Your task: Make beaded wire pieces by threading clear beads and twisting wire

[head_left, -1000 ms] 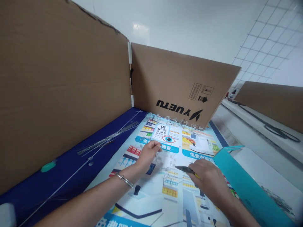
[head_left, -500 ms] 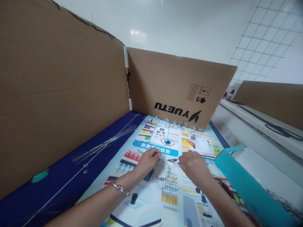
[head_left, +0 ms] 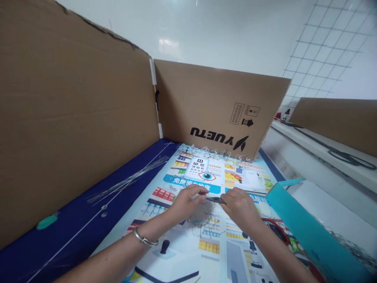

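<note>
1. Left hand point(head_left: 190, 203) — bare, thumb and fingertips bent around the pliers' tip; cannot tell whether they pinch anything. Polished metal bracelet point(head_left: 144, 239) on the wrist.
2. Right hand point(head_left: 240, 206) — bare, fingers curled, grasping the pliers.
3. Pliers point(head_left: 216, 200) — dark metal, tapered nose pointing left, between the two hands above the printed sheet.
4. Wire piece point(head_left: 203, 223) — thin, looped strands below the left hand; finer detail too small to tell.
5. Printed sheet point(head_left: 173, 265) — smooth, colourful, laid over a dark blue surface point(head_left: 79, 224).
6. Clear pieces, small and jagged point(head_left: 218, 151), in a row along the foot of the rear cardboard panel point(head_left: 203, 94), matte brown, black-lettered.
7. Clear strands point(head_left: 132, 178), slender, bundled, left of the sheet.
8. Green piece point(head_left: 47, 222), flat, rounded.
9. Teal box point(head_left: 312, 230), flat-walled, at right, containing tangled thin wire point(head_left: 350, 245).
</note>
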The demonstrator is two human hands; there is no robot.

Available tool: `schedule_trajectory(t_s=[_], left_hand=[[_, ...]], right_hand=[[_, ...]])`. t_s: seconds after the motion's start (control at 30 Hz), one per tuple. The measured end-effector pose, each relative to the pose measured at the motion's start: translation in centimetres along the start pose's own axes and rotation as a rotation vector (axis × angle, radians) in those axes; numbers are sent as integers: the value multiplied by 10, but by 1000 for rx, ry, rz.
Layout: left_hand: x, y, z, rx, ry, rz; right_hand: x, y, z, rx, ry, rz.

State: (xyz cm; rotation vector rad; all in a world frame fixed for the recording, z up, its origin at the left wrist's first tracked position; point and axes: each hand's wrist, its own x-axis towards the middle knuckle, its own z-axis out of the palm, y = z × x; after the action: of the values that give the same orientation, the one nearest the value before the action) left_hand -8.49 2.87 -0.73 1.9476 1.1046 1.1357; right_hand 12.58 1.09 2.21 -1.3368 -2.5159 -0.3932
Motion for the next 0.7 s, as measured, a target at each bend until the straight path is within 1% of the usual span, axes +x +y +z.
schedule_trajectory(t_s=[0.1,0.2,0.37,0.53,0.63,0.7], left_hand=[[-2,3,2,-21,-56,18],[-2,2,3,10,-57,43],[-3,1,4,63,-3,43],[-6,4,5,87,59,28],[-6,7,5,29,101,-17],[-5,9,4,-15,164,-65]], right_hand=[[0,0,0,13,1,-8],[1,-1,1,30,-6,6],[1,-7,0,32,-22,59],[1,-12,1,34,-21,138],[1,-13,1,99,-29,186],[2,-12,0,196,-39,239]])
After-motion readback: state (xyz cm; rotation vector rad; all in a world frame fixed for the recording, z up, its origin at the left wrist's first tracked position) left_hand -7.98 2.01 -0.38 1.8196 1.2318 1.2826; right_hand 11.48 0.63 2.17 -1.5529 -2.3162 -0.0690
